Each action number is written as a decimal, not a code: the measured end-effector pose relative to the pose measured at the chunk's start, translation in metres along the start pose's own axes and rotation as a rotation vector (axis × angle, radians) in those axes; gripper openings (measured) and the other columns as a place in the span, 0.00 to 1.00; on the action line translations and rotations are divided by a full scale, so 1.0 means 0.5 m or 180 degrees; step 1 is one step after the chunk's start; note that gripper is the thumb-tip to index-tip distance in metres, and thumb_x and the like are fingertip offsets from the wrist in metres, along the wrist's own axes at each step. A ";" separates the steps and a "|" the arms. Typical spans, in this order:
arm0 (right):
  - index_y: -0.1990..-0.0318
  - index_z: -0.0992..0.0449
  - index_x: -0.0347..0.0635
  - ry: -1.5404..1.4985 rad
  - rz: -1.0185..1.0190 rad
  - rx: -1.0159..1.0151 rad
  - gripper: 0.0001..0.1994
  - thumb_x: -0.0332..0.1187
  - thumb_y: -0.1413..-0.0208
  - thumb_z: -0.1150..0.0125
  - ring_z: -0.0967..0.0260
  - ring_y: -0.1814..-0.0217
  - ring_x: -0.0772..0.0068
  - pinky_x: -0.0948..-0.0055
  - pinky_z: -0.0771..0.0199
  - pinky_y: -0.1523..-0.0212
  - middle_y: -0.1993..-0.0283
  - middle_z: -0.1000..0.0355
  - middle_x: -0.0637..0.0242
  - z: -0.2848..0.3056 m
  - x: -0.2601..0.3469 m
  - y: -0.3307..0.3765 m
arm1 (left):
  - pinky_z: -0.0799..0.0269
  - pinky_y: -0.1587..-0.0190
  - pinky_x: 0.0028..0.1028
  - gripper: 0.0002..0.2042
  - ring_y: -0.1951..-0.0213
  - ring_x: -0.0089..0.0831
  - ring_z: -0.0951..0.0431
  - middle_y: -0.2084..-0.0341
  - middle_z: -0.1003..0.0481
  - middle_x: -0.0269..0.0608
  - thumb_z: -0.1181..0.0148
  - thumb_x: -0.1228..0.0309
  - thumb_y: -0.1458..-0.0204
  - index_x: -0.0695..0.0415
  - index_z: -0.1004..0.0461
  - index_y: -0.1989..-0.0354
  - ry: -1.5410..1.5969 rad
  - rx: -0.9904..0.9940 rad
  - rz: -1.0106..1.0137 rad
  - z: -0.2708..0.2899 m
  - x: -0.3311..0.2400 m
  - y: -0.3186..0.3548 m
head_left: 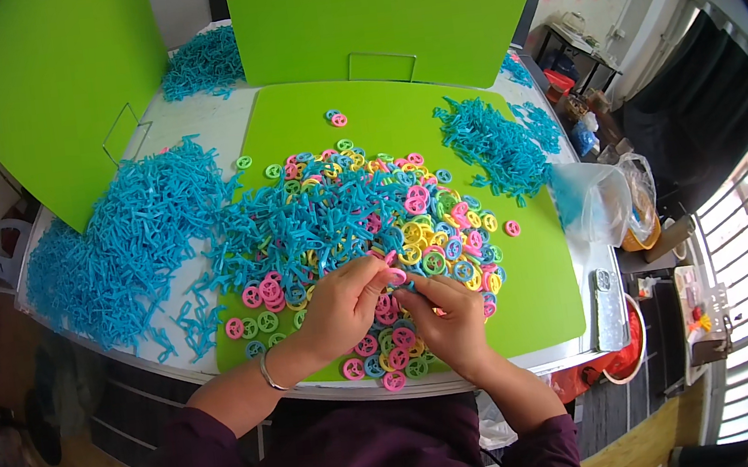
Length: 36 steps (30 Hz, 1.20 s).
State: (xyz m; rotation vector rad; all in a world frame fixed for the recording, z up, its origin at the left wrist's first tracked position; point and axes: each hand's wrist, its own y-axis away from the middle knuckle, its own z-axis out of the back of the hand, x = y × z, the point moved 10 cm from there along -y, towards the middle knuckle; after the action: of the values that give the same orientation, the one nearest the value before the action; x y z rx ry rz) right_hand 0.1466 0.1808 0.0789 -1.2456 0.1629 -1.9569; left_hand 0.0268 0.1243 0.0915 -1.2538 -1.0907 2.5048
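The left hand (346, 310) is closing its thumb and fingertips on a pink wheel (395, 276), holding it above the near half of the green mat (537, 307). The right hand (453, 322) is pinching a small blue piece (409, 284) right beside the wheel; fingers are hiding most of it, so whether the two are joining is impossible to tell. Under the hands, colourful wheels (463, 270) are spreading from the mat's middle towards its near edge, with blue sticks (307, 218) lying over their left part. Another blue heap (495, 151) is covering the mat's far right corner, and a bigger pile (135, 230) is filling the table's left side. A phone (605, 298) is lying by the table's near right corner.
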 end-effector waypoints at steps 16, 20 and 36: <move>0.56 0.20 0.40 0.0025 0.0012 0.0046 0.13 0.25 0.52 0.33 0.36 0.79 0.74 0.75 0.35 0.78 0.79 0.31 0.64 -0.009 -0.007 -0.014 | 0.37 0.78 0.24 0.10 0.82 0.23 0.32 0.84 0.31 0.37 0.51 0.68 0.37 0.60 0.29 0.67 0.0334 0.0192 0.0842 -0.018 0.054 0.018; 0.57 0.20 0.40 0.0395 0.0558 -0.0322 0.13 0.24 0.53 0.33 0.37 0.80 0.70 0.72 0.36 0.79 0.79 0.32 0.64 0.011 0.026 -0.007 | 0.39 0.79 0.28 0.08 0.83 0.31 0.33 0.84 0.33 0.41 0.50 0.70 0.38 0.60 0.29 0.67 0.0155 0.0086 0.0549 -0.013 0.030 0.010; 0.36 0.38 0.42 -0.0198 0.0389 0.0297 0.28 0.19 0.46 0.44 0.25 0.54 0.61 0.69 0.21 0.59 0.56 0.26 0.54 0.033 -0.004 -0.026 | 0.38 0.78 0.19 0.13 0.78 0.13 0.32 0.82 0.30 0.27 0.53 0.63 0.36 0.58 0.28 0.68 0.1981 0.0242 0.2724 -0.031 0.122 0.050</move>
State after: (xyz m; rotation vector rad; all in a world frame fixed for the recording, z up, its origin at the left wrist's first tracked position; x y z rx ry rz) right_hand 0.1531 0.1958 0.0926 -1.2060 0.1122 -1.7987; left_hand 0.0038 0.1400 0.0298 -2.6311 -0.3231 2.2229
